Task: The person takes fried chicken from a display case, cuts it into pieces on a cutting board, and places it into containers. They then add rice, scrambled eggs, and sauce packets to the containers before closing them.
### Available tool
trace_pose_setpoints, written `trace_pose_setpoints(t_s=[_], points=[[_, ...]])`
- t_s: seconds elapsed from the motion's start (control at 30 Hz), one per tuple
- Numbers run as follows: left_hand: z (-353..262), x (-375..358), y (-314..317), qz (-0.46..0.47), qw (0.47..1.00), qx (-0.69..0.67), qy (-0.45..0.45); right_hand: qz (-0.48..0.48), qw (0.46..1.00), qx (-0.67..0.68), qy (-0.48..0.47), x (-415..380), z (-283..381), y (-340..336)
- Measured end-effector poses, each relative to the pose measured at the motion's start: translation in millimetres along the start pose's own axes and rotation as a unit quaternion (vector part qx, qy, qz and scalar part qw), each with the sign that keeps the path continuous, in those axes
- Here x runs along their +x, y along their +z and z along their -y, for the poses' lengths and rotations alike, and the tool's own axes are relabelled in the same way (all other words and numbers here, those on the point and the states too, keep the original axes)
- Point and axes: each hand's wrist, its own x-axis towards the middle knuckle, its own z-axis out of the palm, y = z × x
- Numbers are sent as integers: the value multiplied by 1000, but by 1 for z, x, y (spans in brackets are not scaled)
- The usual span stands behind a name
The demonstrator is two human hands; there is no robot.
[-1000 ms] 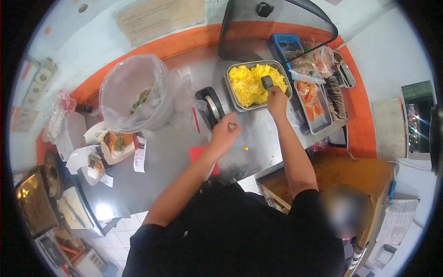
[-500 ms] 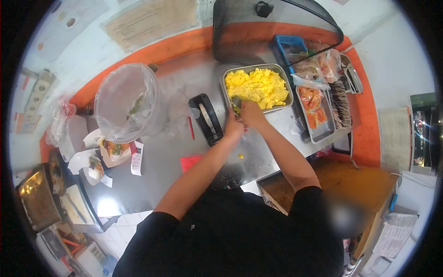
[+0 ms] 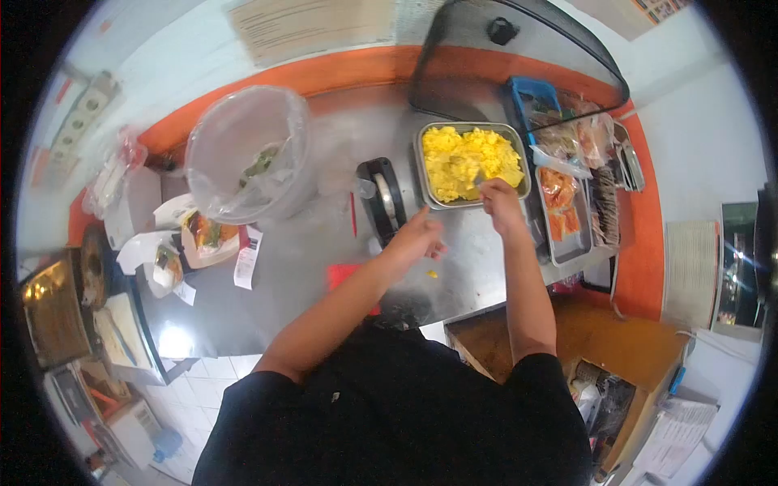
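Note:
A metal tray point(image 3: 525, 191) of yellow scrambled egg point(image 3: 462, 158) rests on the steel table point(image 3: 304, 271). My right hand point(image 3: 501, 198) is closed at the tray's near edge, gripping what looks like a spoon point(image 3: 480, 176), its end at the egg; most of it is hidden by the fingers. Below the tray's near left corner, my left hand point(image 3: 415, 241) hovers over the table with its index finger stretched out and nothing visible in it. Beside it on the left lies a black tape dispenser point(image 3: 379, 198). A small bit of egg point(image 3: 432, 274) lies on the steel.
Right of the egg stands a tray of orange food pieces point(image 3: 562, 212), with a blue basket point(image 3: 531, 93) and plastic bags behind. A mesh cover point(image 3: 519, 61) leans at the back. Leftward are a lined plastic tub point(image 3: 247, 154), filled paper food boxes point(image 3: 212, 235) and a red pen point(image 3: 353, 215).
My hands, together at the tray's near left corner before, are now apart. The right moved right along the tray's edge; the left drew back toward me. The whole view shifted slightly.

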Motion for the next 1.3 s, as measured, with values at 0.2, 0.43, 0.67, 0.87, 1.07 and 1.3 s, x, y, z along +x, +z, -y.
trace_pose_setpoints(t_s=[0.2,0.43,0.67,0.87,1.07,1.3], points=[[4,-148,-81,101,991,-80,40,74,997,26,-16,-78,51,43],[50,-308,-230,-223,943,-210,131,313,922,118,196,-186,24,255],[131,-437,-343,-421,803,-368,206,387,920,-55,20,-226,-108,561],[153,-494,-392,-474,749,-397,238,241,784,-436,-370,-245,-156,663],[138,-478,-424,-432,799,-347,234,267,866,-218,-363,-229,-147,626],[50,-410,-406,-430,870,2,242,160,984,21,-76,-236,-74,423]])
